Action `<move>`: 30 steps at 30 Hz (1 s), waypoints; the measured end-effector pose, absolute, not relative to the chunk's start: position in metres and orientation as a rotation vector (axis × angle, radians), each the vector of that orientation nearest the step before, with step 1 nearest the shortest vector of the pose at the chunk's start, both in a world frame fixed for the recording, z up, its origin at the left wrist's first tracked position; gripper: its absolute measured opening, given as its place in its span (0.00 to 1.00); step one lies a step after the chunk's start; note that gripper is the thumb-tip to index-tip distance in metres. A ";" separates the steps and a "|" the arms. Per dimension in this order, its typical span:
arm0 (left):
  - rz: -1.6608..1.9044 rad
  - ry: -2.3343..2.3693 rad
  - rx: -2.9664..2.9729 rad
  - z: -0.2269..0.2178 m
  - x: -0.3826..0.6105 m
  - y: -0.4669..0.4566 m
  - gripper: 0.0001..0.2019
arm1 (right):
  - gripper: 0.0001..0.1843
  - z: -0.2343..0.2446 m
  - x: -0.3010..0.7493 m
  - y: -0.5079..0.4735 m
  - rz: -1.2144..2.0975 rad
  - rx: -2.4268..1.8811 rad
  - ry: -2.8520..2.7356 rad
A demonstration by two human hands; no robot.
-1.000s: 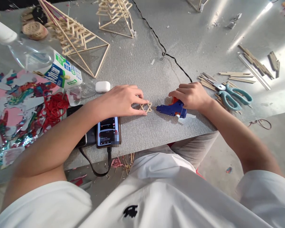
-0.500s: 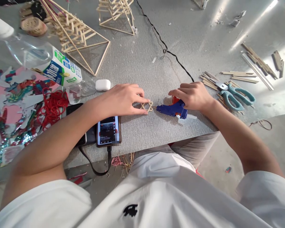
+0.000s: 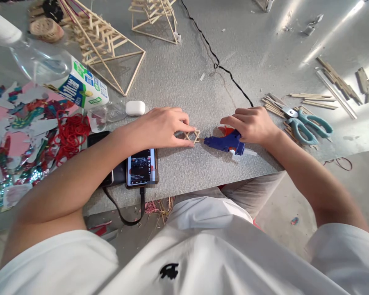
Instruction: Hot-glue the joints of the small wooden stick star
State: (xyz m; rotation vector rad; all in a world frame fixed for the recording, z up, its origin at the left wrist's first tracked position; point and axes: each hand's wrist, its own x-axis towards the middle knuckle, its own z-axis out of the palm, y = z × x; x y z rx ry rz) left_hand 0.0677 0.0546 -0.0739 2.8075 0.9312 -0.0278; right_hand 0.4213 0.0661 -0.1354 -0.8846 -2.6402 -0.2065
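Note:
Between thumb and fingers, my left hand (image 3: 162, 128) pinches a small frame of wooden sticks (image 3: 197, 136) just above the grey table. My right hand (image 3: 252, 125) is wrapped round a blue glue gun (image 3: 223, 142) with an orange trigger, lying on its side. Its nozzle points left, at or very close to the right end of the small frame; I cannot tell whether they touch. A clear glue stick (image 3: 250, 152) juts from the rear of the gun. Below my left wrist lies a phone (image 3: 140, 168) with a lit screen and a cable plugged in.
Teal-handled scissors (image 3: 310, 125) lie on loose sticks at the right. At the left are a plastic bottle (image 3: 83, 84), red cord (image 3: 72, 137), shiny scraps (image 3: 9, 164) and a white case (image 3: 135, 108). Larger stick structures (image 3: 110, 45) stand behind. A black cord (image 3: 203, 35) crosses the table.
The whole view has shifted slightly, so the table's things sit a little further right. Both hands keep their grips, and the nozzle stays by the small stick frame.

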 end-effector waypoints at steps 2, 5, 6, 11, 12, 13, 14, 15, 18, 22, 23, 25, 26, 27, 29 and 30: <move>-0.019 0.931 2.812 -0.074 0.068 0.055 0.18 | 0.15 -0.135 0.420 0.065 -0.205 -0.900 -2.636; -0.041 0.943 2.808 -0.073 0.068 0.055 0.19 | 0.15 -0.134 0.420 0.065 -0.218 -0.912 -2.644; -0.053 0.948 2.802 -0.073 0.069 0.055 0.19 | 0.15 -0.134 0.420 0.065 -0.224 -0.910 -2.649; -0.061 0.968 2.780 -0.072 0.068 0.054 0.18 | 0.15 -0.132 0.424 0.068 -0.288 -0.886 -2.682; -0.057 0.967 2.781 -0.072 0.068 0.054 0.18 | 0.15 -0.132 0.425 0.069 -0.292 -0.889 -2.688; -0.052 0.966 2.783 -0.072 0.068 0.055 0.19 | 0.14 -0.132 0.426 0.069 -0.290 -0.896 -2.691; -0.047 0.962 2.786 -0.073 0.067 0.055 0.18 | 0.14 -0.131 0.427 0.070 -0.281 -0.903 -2.693; -0.043 0.960 2.786 -0.073 0.067 0.055 0.18 | 0.13 -0.131 0.428 0.070 -0.270 -0.910 -2.693; -0.040 0.961 2.779 -0.074 0.068 0.055 0.17 | 0.14 -0.129 0.429 0.070 -0.236 -0.906 -2.685; -0.051 0.965 2.777 -0.073 0.069 0.055 0.16 | 0.15 -0.131 0.430 0.070 -0.260 -0.852 -2.694; -0.049 0.965 2.783 -0.073 0.069 0.055 0.17 | 0.14 -0.132 0.430 0.070 -0.272 -0.840 -2.687; -0.041 0.957 2.801 -0.074 0.069 0.055 0.17 | 0.13 -0.134 0.429 0.070 -0.283 -0.826 -2.665; -0.039 0.951 2.809 -0.074 0.069 0.055 0.17 | 0.13 -0.135 0.428 0.070 -0.283 -0.823 -2.658; -0.038 0.945 2.816 -0.074 0.068 0.055 0.18 | 0.13 -0.136 0.428 0.070 -0.280 -0.824 -2.656; -0.044 0.940 2.820 -0.075 0.068 0.055 0.18 | 0.13 -0.137 0.426 0.070 -0.266 -0.840 -2.659; -0.046 0.943 2.818 -0.075 0.068 0.056 0.18 | 0.13 -0.137 0.426 0.070 -0.256 -0.852 -2.660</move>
